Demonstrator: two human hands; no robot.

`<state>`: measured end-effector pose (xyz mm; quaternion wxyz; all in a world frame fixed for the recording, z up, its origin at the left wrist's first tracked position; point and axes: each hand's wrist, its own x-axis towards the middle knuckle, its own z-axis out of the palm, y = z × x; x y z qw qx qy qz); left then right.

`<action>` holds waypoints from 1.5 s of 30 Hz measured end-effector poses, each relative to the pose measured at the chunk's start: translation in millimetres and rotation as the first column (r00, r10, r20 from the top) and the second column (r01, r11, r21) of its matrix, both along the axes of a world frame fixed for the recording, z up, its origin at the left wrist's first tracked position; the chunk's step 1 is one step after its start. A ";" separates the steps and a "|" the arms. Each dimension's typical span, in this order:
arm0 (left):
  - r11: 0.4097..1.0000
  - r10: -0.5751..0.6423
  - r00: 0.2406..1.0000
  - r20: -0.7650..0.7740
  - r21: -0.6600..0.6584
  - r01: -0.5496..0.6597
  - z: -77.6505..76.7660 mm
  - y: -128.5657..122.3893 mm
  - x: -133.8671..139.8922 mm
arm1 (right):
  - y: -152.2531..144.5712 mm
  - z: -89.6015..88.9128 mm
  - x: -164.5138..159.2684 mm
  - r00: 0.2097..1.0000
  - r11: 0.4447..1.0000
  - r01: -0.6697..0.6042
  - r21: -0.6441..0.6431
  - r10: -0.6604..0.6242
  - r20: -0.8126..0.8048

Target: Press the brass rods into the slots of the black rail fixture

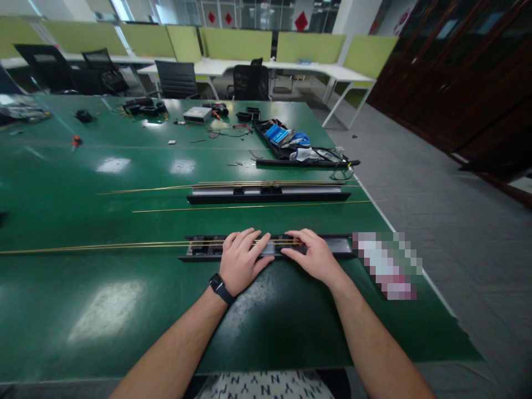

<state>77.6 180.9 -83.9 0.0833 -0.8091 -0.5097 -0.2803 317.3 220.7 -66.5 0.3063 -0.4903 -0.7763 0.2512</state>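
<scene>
A long black channel-shaped housing [203, 257] lies on the green table in front of me, with black blocks inside it. Thin brass-coloured rods [124, 247] run along the housing and stick out far to the left. My left hand [243, 257] rests over the middle of the housing, fingers stretched across the rods and thumb at the near edge. Just to its right, my right hand [311, 254] has thumb and fingers curled around the rods' right ends inside the channel. What sits between those fingertips is too small to make out.
A second black housing [266, 197] with rods on it lies farther back, and a single rod [249, 207] lies between the two. A black tray [270, 141] holds blue packets and cables. A blurred-out item [386, 266] is at right. Loose parts and a red-topped tool [76, 142] lie farther off.
</scene>
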 end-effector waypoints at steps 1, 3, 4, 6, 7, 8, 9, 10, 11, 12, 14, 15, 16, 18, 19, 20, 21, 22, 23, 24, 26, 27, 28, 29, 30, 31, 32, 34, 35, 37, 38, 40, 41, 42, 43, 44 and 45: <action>1.000 0.000 1.000 0.000 0.000 0.000 -0.1 0.0 -0.1 | -0.3 0.0 0.5 1.000 1.000 0.001 -0.006 -0.001 -0.004; 1.000 0.000 1.000 0.001 -0.002 0.000 -0.1 0.0 -0.3 | -0.9 -0.5 1.8 1.000 1.000 0.011 -0.021 -0.012 -0.028; 1.000 0.000 1.000 0.001 -0.003 0.000 0.0 0.0 -0.3 | -1.1 -0.8 2.5 0.998 0.999 0.022 -0.030 -0.023 -0.050; 1.000 0.000 1.000 0.000 -0.009 0.000 0.4 -0.1 -0.2 | -1.2 -0.8 3.5 0.993 0.997 0.052 -0.054 -0.058 -0.103; 1.000 0.001 1.000 0.000 -0.013 -0.001 0.6 -0.1 -0.2 | -1.2 -0.3 3.8 0.990 0.995 0.066 -0.069 -0.074 -0.123; 1.000 0.001 1.000 0.000 -0.016 -0.001 0.8 -0.2 -0.1 | -1.1 0.7 3.8 0.987 0.994 0.076 -0.081 -0.087 -0.137; 1.000 0.000 1.000 0.000 -0.017 0.000 0.9 -0.2 0.0 | -1.0 2.0 3.6 0.985 0.993 0.083 -0.090 -0.095 -0.141; 1.000 -0.001 1.000 0.001 -0.018 0.001 1.0 -0.2 0.0 | -0.9 3.5 3.3 0.986 0.992 0.086 -0.094 -0.099 -0.137; 1.000 -0.002 1.000 0.001 -0.018 0.002 0.9 -0.2 0.1 | -0.7 5.2 3.0 0.987 0.991 0.088 -0.096 -0.100 -0.128; 1.000 -0.003 1.000 0.001 -0.018 0.003 0.8 -0.1 0.0 | -0.6 6.7 2.6 0.988 0.992 0.089 -0.094 -0.100 -0.115; 1.000 -0.003 1.000 0.002 -0.016 0.004 0.4 0.1 -0.1 | -0.3 8.9 2.0 0.992 0.992 0.090 -0.088 -0.098 -0.085; 1.000 -0.003 1.000 0.002 -0.016 0.003 0.1 0.2 -0.1 | -0.1 9.4 1.9 0.993 0.992 0.090 -0.087 -0.096 -0.071; 1.000 -0.003 1.000 0.002 -0.016 0.003 -0.1 0.3 -0.2 | 0.0 9.6 1.7 0.993 0.992 0.091 -0.086 -0.096 -0.061; 1.000 -0.002 1.000 0.000 -0.016 0.002 -0.7 0.5 -0.2 | 0.3 9.2 1.6 0.994 0.992 0.095 -0.087 -0.100 -0.053; 1.000 -0.001 1.000 -0.002 -0.015 0.001 -1.0 0.5 -0.3 | 0.3 8.7 1.6 0.993 0.991 0.096 -0.089 -0.101 -0.054; 1.000 0.000 1.000 -0.004 -0.013 0.000 -1.2 0.6 -0.3 | 0.4 8.1 1.6 0.993 0.991 0.097 -0.091 -0.102 -0.057; 1.000 0.001 1.000 -0.005 -0.009 -0.001 -1.5 0.6 -0.3 | 0.4 7.5 1.6 0.993 0.991 0.097 -0.093 -0.103 -0.059; 1.000 0.003 1.000 -0.006 -0.008 -0.003 -1.8 0.7 -0.3 | 0.5 6.8 1.8 0.993 0.991 0.098 -0.093 -0.104 -0.060; 1.000 0.004 1.000 -0.007 -0.005 -0.004 -2.1 0.8 -0.3 | 0.6 6.1 2.1 0.993 0.991 0.099 -0.091 -0.104 -0.061; 1.000 0.004 1.000 -0.007 0.000 -0.004 -2.4 0.8 -0.3 | 0.8 5.4 2.5 0.993 0.991 0.099 -0.088 -0.105 -0.061; 1.000 0.006 1.000 -0.009 0.004 -0.006 -3.0 1.0 -0.3 | 1.5 4.1 3.8 0.992 0.991 0.105 -0.082 -0.110 -0.063; 1.000 0.006 1.000 -0.009 0.006 -0.006 -3.3 1.0 -0.3 | 1.9 3.5 4.6 0.991 0.991 0.108 -0.081 -0.113 -0.065; 1.000 0.006 1.000 -0.010 0.007 -0.006 -3.6 1.1 -0.3 | 2.2 3.0 5.4 0.991 0.991 0.111 -0.080 -0.116 -0.067; 1.000 0.007 1.000 -0.010 0.008 -0.007 -3.9 1.1 -0.3 | 2.5 2.7 6.1 0.990 0.990 0.115 -0.079 -0.120 -0.068; 1.000 0.008 1.000 -0.010 0.008 -0.008 -4.2 1.1 -0.3 | 2.6 2.4 6.6 0.990 0.990 0.120 -0.075 -0.125 -0.069; 1.000 0.008 1.000 -0.010 0.009 -0.008 -4.6 1.1 -0.3 | 2.7 2.2 7.0 0.989 0.990 0.126 -0.071 -0.130 -0.066; 1.000 0.008 1.000 -0.010 0.011 -0.008 -5.0 1.0 -0.3 | 2.6 2.0 7.1 0.989 0.989 0.133 -0.066 -0.137 -0.063; 1.000 0.008 1.000 -0.009 0.011 -0.008 -5.7 0.8 -0.4 | 1.9 1.7 7.2 0.987 0.987 0.150 -0.055 -0.152 -0.050; 1.000 0.008 1.000 -0.008 0.011 -0.008 -6.0 0.7 -0.5 | 1.4 1.4 7.1 0.986 0.987 0.157 -0.047 -0.159 -0.043; 1.000 0.010 1.000 -0.006 0.013 -0.010 -6.4 0.5 -0.7 | 0.4 0.8 7.1 0.986 0.986 0.163 -0.021 -0.164 -0.022; 1.000 0.011 1.000 -0.005 0.015 -0.011 -6.6 0.5 -0.8 | -0.1 0.4 7.3 0.987 0.987 0.162 -0.005 -0.162 -0.009; 1.000 0.009 1.000 -0.004 0.019 -0.009 -6.7 0.4 -0.9 | -0.7 -0.4 8.0 0.987 0.987 0.161 0.027 -0.161 0.011; 1.000 0.008 1.000 -0.004 0.020 -0.008 -6.7 0.4 -1.0 | -0.8 -0.8 8.7 0.987 0.986 0.162 0.038 -0.163 0.017; 1.000 0.007 1.000 -0.004 0.020 -0.007 -6.7 0.4 -1.0 | -0.8 -1.3 9.5 0.986 0.985 0.165 0.045 -0.166 0.020; 1.000 0.005 1.000 -0.004 0.020 -0.005 -6.8 0.4 -1.1 | -0.6 -1.9 10.4 0.985 0.984 0.169 0.048 -0.170 0.020; 1.000 0.004 1.000 -0.002 0.020 -0.004 -6.8 0.5 -1.1 | -0.3 -2.5 11.5 0.984 0.983 0.177 0.049 -0.178 0.018; 1.000 0.003 1.000 0.000 0.021 -0.003 -6.9 0.5 -1.2 | 0.1 -3.1 12.6 0.982 0.981 0.186 0.049 -0.187 0.017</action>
